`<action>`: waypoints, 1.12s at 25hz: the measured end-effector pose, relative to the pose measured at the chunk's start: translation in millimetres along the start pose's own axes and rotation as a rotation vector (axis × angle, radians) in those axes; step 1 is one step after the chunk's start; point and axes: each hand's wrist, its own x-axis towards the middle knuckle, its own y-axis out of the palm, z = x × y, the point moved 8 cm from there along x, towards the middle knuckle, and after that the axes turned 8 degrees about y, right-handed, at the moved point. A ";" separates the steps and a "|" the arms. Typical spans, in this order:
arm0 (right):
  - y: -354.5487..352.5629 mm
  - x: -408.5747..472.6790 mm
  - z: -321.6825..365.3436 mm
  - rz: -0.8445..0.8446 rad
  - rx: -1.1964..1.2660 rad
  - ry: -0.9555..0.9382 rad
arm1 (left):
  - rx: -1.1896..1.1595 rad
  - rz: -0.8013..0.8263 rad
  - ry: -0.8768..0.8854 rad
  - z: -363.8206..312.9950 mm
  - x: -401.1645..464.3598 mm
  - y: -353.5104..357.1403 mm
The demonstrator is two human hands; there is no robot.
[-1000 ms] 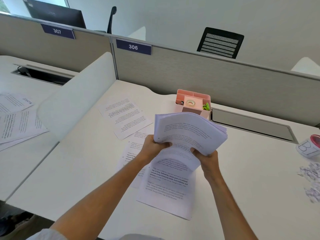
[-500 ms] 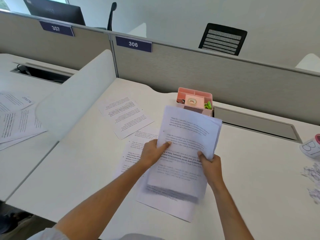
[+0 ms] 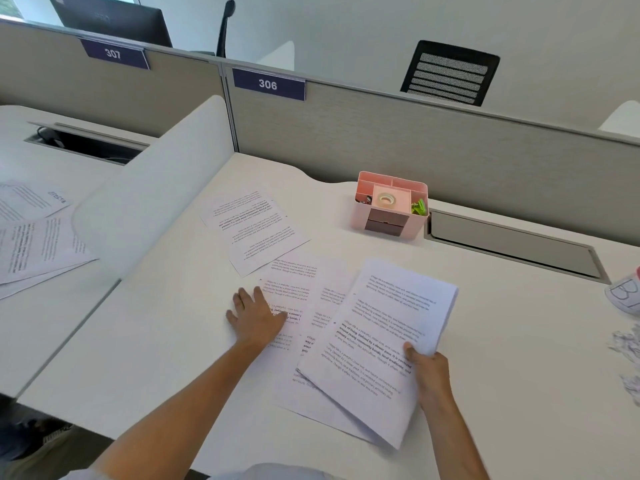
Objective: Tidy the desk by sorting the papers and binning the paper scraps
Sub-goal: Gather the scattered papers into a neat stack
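Observation:
A thick stack of printed papers [image 3: 384, 341] lies tilted on the white desk [image 3: 156, 348], over other loose sheets [image 3: 298, 296]. My right hand [image 3: 427, 370] grips the stack's right edge, thumb on top. My left hand [image 3: 254, 315] rests flat, fingers spread, on the left end of the loose sheets. Another printed sheet [image 3: 254, 228] lies farther back on the desk, turned the other way. Shredded paper scraps [image 3: 628, 355] sit at the right edge of the view.
A pink desk organiser [image 3: 389, 206] with tape and green clips stands by the grey partition [image 3: 381, 140]. A white curved divider [image 3: 152, 192] separates the neighbouring desk, where more papers [image 3: 31, 237] lie. A marked white container [image 3: 625, 299] shows at the far right.
The stack came down from in front of me onto the desk. My left hand let go of it and moved left onto the loose sheets; my right hand still holds it.

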 end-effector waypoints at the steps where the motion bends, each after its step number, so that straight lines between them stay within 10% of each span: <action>1: 1.2 -4.0 -1.9 -0.037 -0.020 -0.009 | 0.050 0.007 0.034 -1.7 -1.6 1.6; 14: 49.7 -46.0 -1.6 -0.231 -0.629 -0.313 | 0.118 -0.086 0.194 -23.3 -14.0 -14.9; 23: 37.8 -28.6 -15.4 0.001 -0.149 -0.162 | -0.767 0.056 -0.058 -1.0 -1.0 -8.8; 28: 11.8 -23.9 2.8 0.132 0.090 -0.188 | -0.793 0.116 -0.115 12.0 -1.2 -10.8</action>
